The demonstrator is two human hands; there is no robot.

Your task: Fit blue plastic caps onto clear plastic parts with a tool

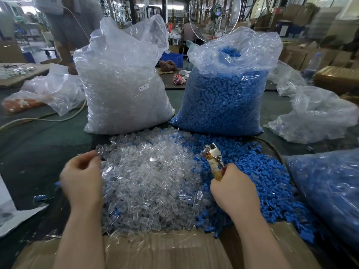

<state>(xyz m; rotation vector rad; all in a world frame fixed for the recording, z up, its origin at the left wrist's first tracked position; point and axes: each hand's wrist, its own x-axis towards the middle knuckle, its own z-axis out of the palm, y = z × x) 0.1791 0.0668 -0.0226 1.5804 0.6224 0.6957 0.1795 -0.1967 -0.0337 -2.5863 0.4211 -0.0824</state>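
A heap of clear plastic parts (151,181) covers the table in front of me, and a heap of blue caps (258,171) lies to its right. My left hand (81,179) pinches one clear part (102,150) at its fingertips, above the left edge of the clear heap. My right hand (233,187) grips the wrapped handle of a metal plier-like tool (212,158), whose jaws point up and left over the border between the two heaps. Nothing is visible between the jaws.
A large bag of clear parts (124,84) and a large bag of blue caps (225,94) stand behind the heaps. Another bag with blue pieces (330,187) lies at the right. A cardboard flap (165,249) sits at the near edge. A person (70,26) stands far left.
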